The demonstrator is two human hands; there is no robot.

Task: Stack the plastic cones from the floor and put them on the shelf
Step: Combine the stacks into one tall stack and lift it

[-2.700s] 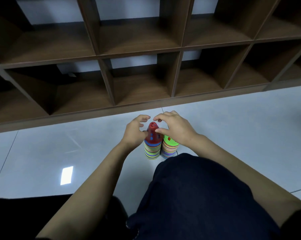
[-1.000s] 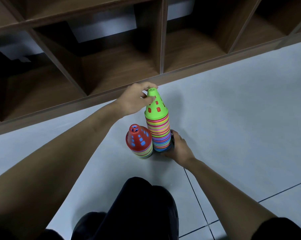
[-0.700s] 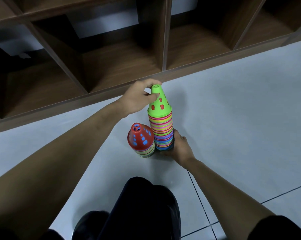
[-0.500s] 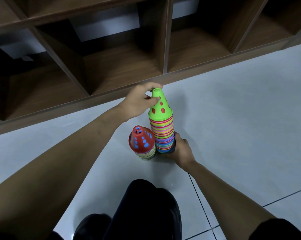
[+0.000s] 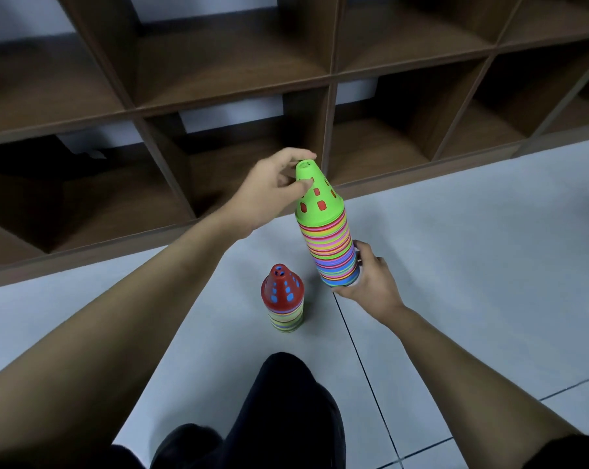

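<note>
The shelf [image 5: 330, 79] fills the top of my view: dark brown wood-grain boards forming square open cubbies, with a pale wall showing through the back of some. Its bottom rail meets the floor [image 5: 472, 265], which is smooth grey tile with a dull sheen. A thin dark joint [image 5: 357, 360] runs across the tile towards me. My knee [image 5: 286, 401], in dark trousers, juts in at the bottom centre between both bare forearms.

The tall stack [image 5: 333, 252] is in both hands, in front of the shelf's lowest row and to the right of a vertical divider. It is a column of nested plastic cones whose rims make thin bands of pink, yellow, green, blue and orange. A bright green cone [image 5: 315, 198] with a blunt tip caps it, and its rectangular slots show red underneath. The stack leans a little, top to the left. It looks held clear of the floor, though I can't be certain.

My left hand [image 5: 269, 194] pinches the green tip, with fingers curled over the top and the thumb pressed on the near side. My right hand [image 5: 371, 282] curls round the base, fingers wrapped behind the lowest rims and the thumb underneath.

The short stack [image 5: 286, 309] stands upright on the floor just left of the tall one's base and apart from it. It has the same striped rims, and its red cone [image 5: 281, 289] on top has slots showing blue. Neither hand touches it.
</note>
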